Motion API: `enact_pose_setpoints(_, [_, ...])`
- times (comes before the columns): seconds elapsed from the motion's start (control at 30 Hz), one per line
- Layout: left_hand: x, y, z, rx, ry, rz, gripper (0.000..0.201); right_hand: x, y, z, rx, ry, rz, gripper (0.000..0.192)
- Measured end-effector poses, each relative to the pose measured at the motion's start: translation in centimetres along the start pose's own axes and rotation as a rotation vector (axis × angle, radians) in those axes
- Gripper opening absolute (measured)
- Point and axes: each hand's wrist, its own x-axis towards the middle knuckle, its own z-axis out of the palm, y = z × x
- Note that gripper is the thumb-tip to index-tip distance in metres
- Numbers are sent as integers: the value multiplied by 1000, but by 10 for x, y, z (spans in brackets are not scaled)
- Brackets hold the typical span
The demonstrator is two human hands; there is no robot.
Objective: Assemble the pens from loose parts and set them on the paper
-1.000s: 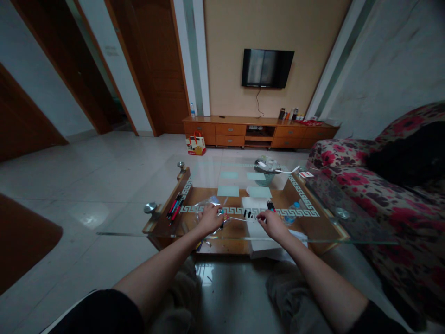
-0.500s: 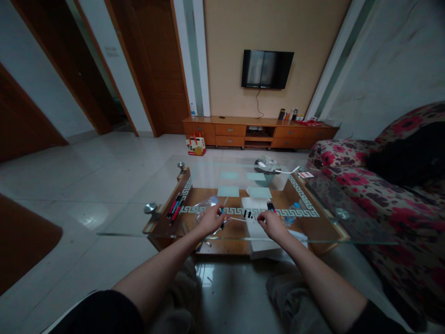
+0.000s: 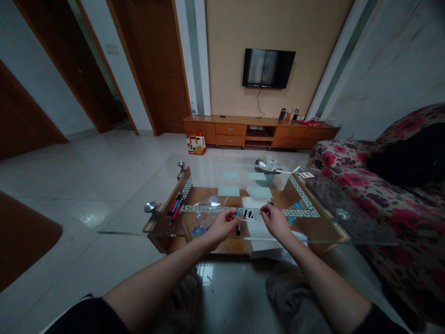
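Upright between the thumb and fingers of my left hand (image 3: 224, 226) is a pen (image 3: 238, 228), blue near the top and black below. My right hand (image 3: 274, 220) is a short way to the right over the glass table (image 3: 205, 228), its fingertips pinched together. Whatever is in that pinch is too small to make out. Several small black pieces (image 3: 248, 214), like pen caps, lie between the hands. A thin white stick (image 3: 246, 220) lies just in front of them. Dark pen ends (image 3: 270, 202) show behind my right hand, which hides the rest.
Several red, blue and black pens (image 3: 174, 208) lie at the table's left. A clear plastic bag (image 3: 205, 211) is beside my left hand. Right of my right hand is a bottle with a blue cap (image 3: 295, 207). Farther back stands a bowl (image 3: 267, 165). A flowered sofa (image 3: 347, 160) borders the right.
My left hand has moved right, towards the black pieces, and the pen now shows upright in it. My right hand has shifted slightly, its fingertips still together.
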Motion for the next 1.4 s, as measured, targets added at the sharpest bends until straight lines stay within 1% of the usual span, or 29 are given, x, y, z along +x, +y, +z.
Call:
enact_pose_setpoints(0.07, [-8,6,6,-34,-68,-57,31,-1,-6,-3,56,54,-13,20])
enact_pose_setpoints(0.13, [-13,10,9,-55,-94,-71,32,-3,-14,-4,147,78,-29,23])
enact_pose_setpoints(0.2, [-15,10,10,-58,-90,-56,33,-5,-24,-5,268,48,-12,24])
enact_pose_setpoints(0.3, [-15,8,9,-30,-87,-15,32,-10,-37,-2,435,10,57,26])
enact_pose_setpoints(0.4, [-15,8,7,34,-124,40,28,-14,-47,-1,524,-1,48,26])
enact_pose_setpoints(0.47, [-15,9,6,81,-146,81,25,-16,-51,-2,531,1,24,24])
enact_pose_setpoints(0.57, [-16,11,6,118,-147,118,23,-19,-56,-6,501,-5,1,21])
enact_pose_setpoints(0.67, [-15,10,7,132,-141,128,24,-21,-58,-8,447,-24,-43,20])
enact_pose_setpoints(0.83, [-13,7,8,150,-152,146,26,-25,-61,-10,357,-53,-158,16])
enact_pose_setpoints(1.03, [-12,3,8,135,-147,152,27,-26,-66,-15,330,-73,-269,16])
enact_pose_setpoints(1.2, [-13,5,8,116,-147,145,29,-26,-69,-17,325,-69,-297,16])
enact_pose_setpoints(1.4, [-12,4,6,111,-151,131,30,-27,-70,-18,333,-85,-294,20])
